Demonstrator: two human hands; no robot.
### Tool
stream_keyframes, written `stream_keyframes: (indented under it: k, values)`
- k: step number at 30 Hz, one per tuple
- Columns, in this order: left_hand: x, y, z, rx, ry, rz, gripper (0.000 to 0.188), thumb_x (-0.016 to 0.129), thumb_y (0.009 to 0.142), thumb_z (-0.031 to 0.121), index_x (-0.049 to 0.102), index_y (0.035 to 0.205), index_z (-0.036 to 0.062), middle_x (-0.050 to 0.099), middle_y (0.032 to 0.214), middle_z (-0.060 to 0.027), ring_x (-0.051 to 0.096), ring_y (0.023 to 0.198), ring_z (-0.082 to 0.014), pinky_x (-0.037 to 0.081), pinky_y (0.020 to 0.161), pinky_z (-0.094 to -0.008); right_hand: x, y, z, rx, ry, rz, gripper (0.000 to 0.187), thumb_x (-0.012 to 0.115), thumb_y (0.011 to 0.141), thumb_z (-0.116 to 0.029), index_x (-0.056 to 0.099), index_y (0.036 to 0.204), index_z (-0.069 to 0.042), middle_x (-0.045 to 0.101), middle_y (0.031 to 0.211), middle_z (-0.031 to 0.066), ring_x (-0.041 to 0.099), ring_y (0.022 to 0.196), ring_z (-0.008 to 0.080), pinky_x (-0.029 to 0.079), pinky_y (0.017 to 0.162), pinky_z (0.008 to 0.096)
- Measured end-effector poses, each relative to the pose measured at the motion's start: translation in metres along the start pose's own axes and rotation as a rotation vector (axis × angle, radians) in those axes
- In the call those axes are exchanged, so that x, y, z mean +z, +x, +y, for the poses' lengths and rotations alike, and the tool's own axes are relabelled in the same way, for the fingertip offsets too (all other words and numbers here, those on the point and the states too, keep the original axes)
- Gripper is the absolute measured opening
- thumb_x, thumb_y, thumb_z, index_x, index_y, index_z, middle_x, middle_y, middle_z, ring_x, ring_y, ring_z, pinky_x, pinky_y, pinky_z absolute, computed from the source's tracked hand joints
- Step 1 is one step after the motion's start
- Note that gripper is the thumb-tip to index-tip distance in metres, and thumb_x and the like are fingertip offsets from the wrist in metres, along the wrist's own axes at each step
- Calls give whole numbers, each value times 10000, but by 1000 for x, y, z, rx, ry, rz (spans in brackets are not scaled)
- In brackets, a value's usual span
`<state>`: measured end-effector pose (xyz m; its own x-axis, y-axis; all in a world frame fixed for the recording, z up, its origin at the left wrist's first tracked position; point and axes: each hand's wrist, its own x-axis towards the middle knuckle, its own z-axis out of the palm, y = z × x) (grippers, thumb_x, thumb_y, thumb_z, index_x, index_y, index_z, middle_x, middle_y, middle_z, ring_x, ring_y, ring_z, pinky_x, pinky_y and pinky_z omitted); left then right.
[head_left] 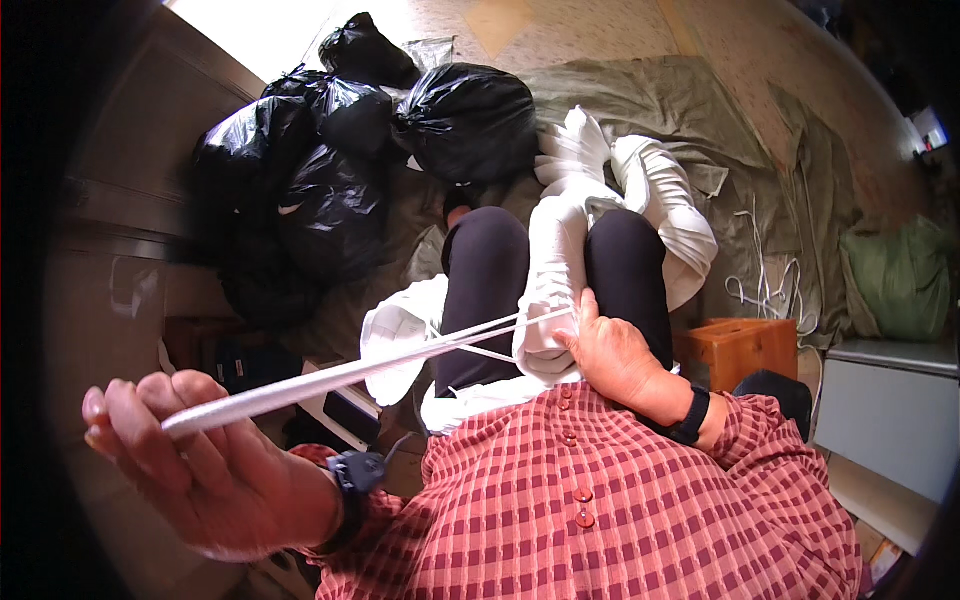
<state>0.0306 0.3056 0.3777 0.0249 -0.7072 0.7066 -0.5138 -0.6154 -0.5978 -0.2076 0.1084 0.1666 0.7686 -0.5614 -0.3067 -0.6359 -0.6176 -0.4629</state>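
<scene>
The left hand point(215, 455) is closing its fingers around one end of a long white band point(320, 388) and is holding it out to the side. The other end is reaching the fat white roll point(555, 250), which is resting between two dark-clad legs point(483, 300). The right hand point(625, 360) is lying against the near end of the roll, just where the band is meeting it — I cannot tell if its finger and thumb are pinching the band or only pressing on the cloth.

To me, the person seems to be binding the roll, and this is looking like the step of making the band tight. The next move is calling for a steady right hand, so the roll is not slipping, and an even pull on the left.

The band is looking straight and smooth. It is showing wide by the left hand and is splitting into thin strands near the roll. The roll is looking soft and wrinkly — its far part is fanning out, and another white bundle point(680, 220) is lying beside it.
</scene>
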Motion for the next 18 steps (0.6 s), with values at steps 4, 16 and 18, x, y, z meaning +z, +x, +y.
stream_keyframes:
  k: [4, 16, 18]
  values:
    - [-7, 9, 27, -450, -349, 9, 217, 652, 896, 85, 655, 1074, -39, 647, 1157, -162, 611, 1120, -352, 497, 987, -425, 1, 0, -2, 5, 13, 4, 685, 539, 977, -398, 359, 1340, 155, 652, 710, 268, 671, 681, 427, 548, 621, 487]
    - [10, 40, 36, -274, -655, 315, 480, 710, 885, 155, 566, 1291, -57, 641, 1249, -159, 654, 1079, -252, 544, 929, -332, -40, 5, -19, -413, 22, 368, 456, 731, 837, -223, 593, 1217, -12, 624, 1108, 138, 602, 996, 300, 491, 861, 390]
    - [6, 49, 49, -395, -865, 356, 397, 703, 873, 77, 610, 1240, -42, 637, 1251, -172, 639, 1114, -273, 536, 945, -347, -39, 25, -14, -655, 331, 282, 285, 704, 859, -143, 642, 1110, -23, 648, 1047, 118, 599, 967, 302, 484, 866, 381]
